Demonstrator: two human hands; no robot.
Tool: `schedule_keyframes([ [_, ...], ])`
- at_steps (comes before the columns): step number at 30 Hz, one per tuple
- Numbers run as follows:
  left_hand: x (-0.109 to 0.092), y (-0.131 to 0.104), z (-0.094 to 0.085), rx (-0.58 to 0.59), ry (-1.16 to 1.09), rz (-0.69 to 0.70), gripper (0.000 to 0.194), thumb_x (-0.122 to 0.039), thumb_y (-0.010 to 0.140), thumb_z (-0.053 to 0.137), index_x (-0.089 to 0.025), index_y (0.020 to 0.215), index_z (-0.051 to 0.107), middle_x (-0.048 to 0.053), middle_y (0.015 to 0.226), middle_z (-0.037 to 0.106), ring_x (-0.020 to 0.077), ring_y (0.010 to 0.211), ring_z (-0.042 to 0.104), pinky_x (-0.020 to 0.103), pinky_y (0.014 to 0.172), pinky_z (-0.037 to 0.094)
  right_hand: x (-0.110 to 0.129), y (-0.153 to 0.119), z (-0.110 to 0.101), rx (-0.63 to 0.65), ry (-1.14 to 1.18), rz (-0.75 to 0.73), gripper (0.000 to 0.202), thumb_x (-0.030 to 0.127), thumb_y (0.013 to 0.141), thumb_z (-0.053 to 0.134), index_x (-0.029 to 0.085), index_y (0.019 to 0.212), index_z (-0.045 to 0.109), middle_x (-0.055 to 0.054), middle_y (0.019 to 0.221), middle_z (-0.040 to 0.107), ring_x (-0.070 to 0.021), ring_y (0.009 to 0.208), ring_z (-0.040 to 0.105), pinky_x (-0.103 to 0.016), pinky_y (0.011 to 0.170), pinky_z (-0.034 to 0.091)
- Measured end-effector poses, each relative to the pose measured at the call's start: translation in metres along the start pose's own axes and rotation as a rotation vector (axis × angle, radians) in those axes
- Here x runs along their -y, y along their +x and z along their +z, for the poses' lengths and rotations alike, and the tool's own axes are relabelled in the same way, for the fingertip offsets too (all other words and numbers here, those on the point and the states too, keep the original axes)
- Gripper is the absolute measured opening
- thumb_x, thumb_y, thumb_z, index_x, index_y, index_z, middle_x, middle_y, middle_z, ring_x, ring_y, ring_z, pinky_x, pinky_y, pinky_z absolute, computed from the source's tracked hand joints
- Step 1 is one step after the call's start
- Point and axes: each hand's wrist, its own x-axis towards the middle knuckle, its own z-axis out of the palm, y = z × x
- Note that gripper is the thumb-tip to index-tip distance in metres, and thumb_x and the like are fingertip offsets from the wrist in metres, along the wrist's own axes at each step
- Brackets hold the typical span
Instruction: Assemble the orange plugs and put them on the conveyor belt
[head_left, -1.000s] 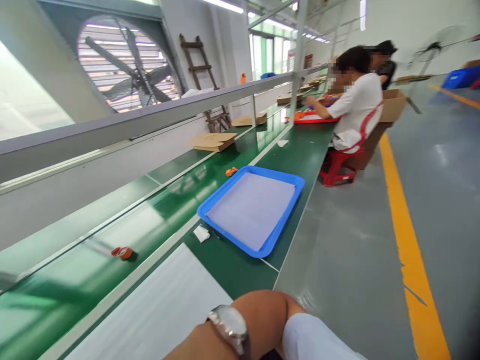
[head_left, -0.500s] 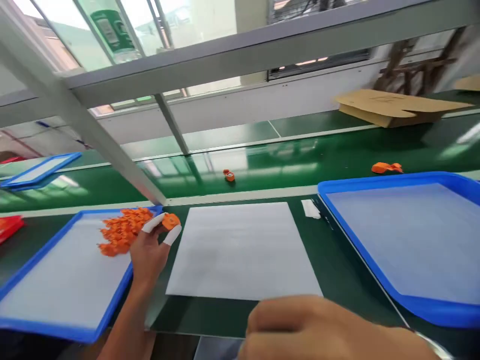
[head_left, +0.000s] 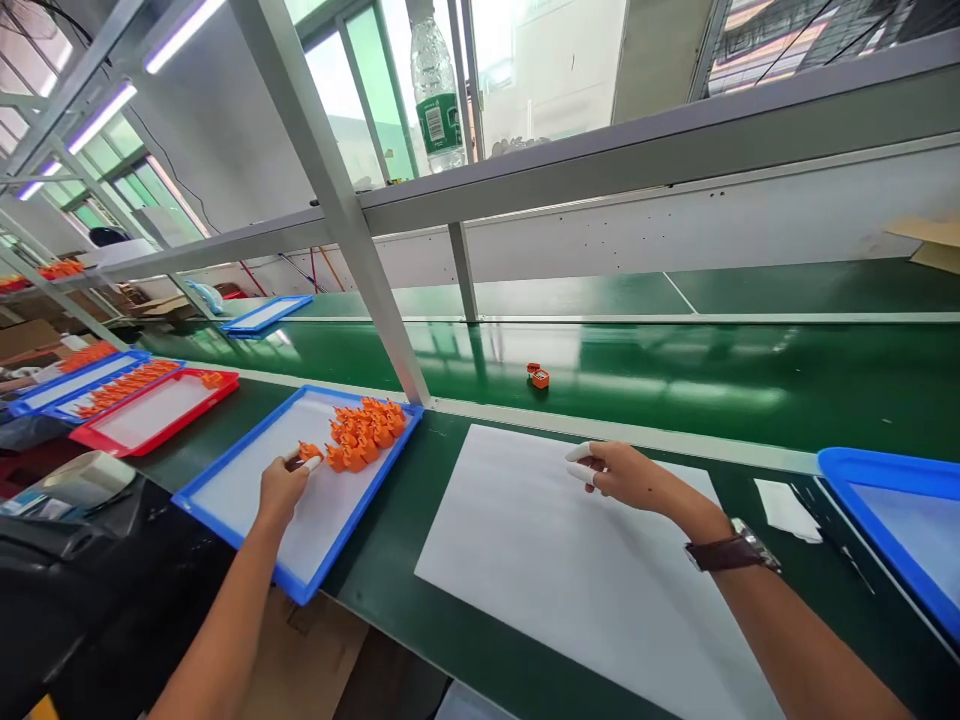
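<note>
My left hand [head_left: 283, 487], with white finger cots, pinches a small orange plastic part [head_left: 309, 452] just above the blue-rimmed tray [head_left: 300, 590]. Beside it, a cluster of similar orange parts [head_left: 364, 432] fills the far right portion of that tray. Over the large white sheet [head_left: 510, 560], my right hand [head_left: 619, 473] hovers with its finger-cotted fingers bent and a little apart. I see nothing between them. A dark-strapped watch [head_left: 731, 550] is on the right wrist.
One orange part [head_left: 538, 376] lies on the green conveyor belt [head_left: 675, 390]. Another blue tray [head_left: 892, 470] is at the right, near a white paper scrap [head_left: 787, 508]. A red tray [head_left: 157, 415] stands at the left. A slanted metal post [head_left: 360, 240] rises behind the left-hand tray.
The view has swung left. My left hand has moved from the tray's right edge to beside the orange cluster's near left side. My right hand has reached forward over the white sheet.
</note>
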Motion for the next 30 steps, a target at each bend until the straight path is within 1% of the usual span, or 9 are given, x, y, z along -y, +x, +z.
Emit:
schedule_keyframes([
  [3,0.006,0.002,0.006,0.112,0.001,0.027,0.041,-0.02,0.059,0.076,-0.011,0.1,0.074,0.011,0.091,0.076,0.0301,0.094,0.069,0.043,0.09,0.055,-0.024,0.008,0.009,0.124,0.095,0.069,0.025,0.03,0.08,0.062,0.019,0.099,0.075,-0.004,0.077,0.071,-0.0185,0.07,0.063,-0.027,0.062,0.046],
  [7,-0.002,0.005,0.01,0.154,0.035,0.076,0.046,-0.014,0.059,0.069,-0.011,0.105,0.073,0.012,0.098,0.075,0.028,0.093,0.069,0.04,0.088,0.056,-0.044,0.01,0.014,0.116,0.25,0.166,0.037,0.04,0.084,0.062,0.016,0.11,0.071,-0.005,0.078,0.071,-0.0174,0.067,0.061,-0.027,0.062,0.047],
  [10,-0.022,-0.004,0.014,0.006,0.071,0.164,0.062,-0.013,0.061,0.065,-0.011,0.123,0.066,0.016,0.118,0.068,0.0291,0.105,0.066,0.043,0.096,0.052,-0.051,0.008,0.019,0.014,0.374,0.16,0.037,0.043,0.085,0.061,0.014,0.107,0.07,-0.005,0.077,0.071,-0.0167,0.065,0.061,-0.028,0.063,0.048],
  [13,-0.06,-0.03,0.034,-0.14,-0.04,0.417,0.057,-0.021,0.072,0.065,-0.018,0.129,0.063,0.012,0.123,0.066,0.0248,0.107,0.065,0.041,0.099,0.051,-0.053,0.007,0.026,-0.133,0.433,0.13,0.036,0.044,0.086,0.059,0.013,0.103,0.069,-0.004,0.074,0.068,-0.0164,0.06,0.06,-0.029,0.06,0.049],
  [14,-0.076,-0.041,0.046,-0.104,-0.113,0.499,0.052,-0.024,0.076,0.065,-0.02,0.128,0.064,0.01,0.12,0.068,0.0229,0.105,0.066,0.04,0.098,0.052,-0.052,0.007,0.029,-0.174,0.432,0.125,0.037,0.045,0.087,0.058,0.014,0.103,0.069,-0.003,0.073,0.068,-0.0165,0.058,0.06,-0.029,0.058,0.049],
  [16,-0.105,-0.064,0.081,0.144,-0.236,0.565,0.046,-0.029,0.079,0.069,-0.023,0.124,0.066,0.007,0.112,0.072,0.0208,0.101,0.068,0.037,0.095,0.053,-0.051,0.008,0.034,-0.249,0.393,0.114,0.037,0.045,0.088,0.056,0.014,0.103,0.07,-0.003,0.07,0.067,-0.0175,0.057,0.06,-0.029,0.055,0.047],
  [20,-0.147,-0.097,0.181,0.673,-0.212,0.452,0.048,-0.032,0.073,0.078,-0.023,0.119,0.069,0.007,0.115,0.072,0.0216,0.102,0.068,0.033,0.089,0.054,-0.049,0.007,0.04,-0.365,0.275,0.029,0.031,0.037,0.088,0.055,0.015,0.1,0.073,-0.004,0.07,0.069,-0.0203,0.064,0.064,-0.031,0.061,0.047],
  [25,-0.173,-0.101,0.296,0.68,-0.134,0.337,0.055,-0.031,0.068,0.083,-0.014,0.118,0.066,0.016,0.116,0.07,0.0267,0.104,0.067,0.034,0.085,0.052,-0.046,0.002,0.038,-0.406,0.27,-0.072,0.026,0.031,0.089,0.052,0.017,0.092,0.073,-0.005,0.078,0.072,-0.0204,0.069,0.063,-0.031,0.063,0.046],
  [30,-0.199,-0.09,0.344,0.611,-0.078,0.259,0.047,-0.035,0.071,0.081,-0.012,0.109,0.065,0.016,0.11,0.072,0.0289,0.112,0.064,0.039,0.095,0.045,-0.044,0.002,0.031,-0.451,0.265,-0.102,0.023,0.024,0.088,0.051,0.017,0.086,0.073,-0.004,0.075,0.07,-0.0184,0.066,0.059,-0.029,0.061,0.043],
])
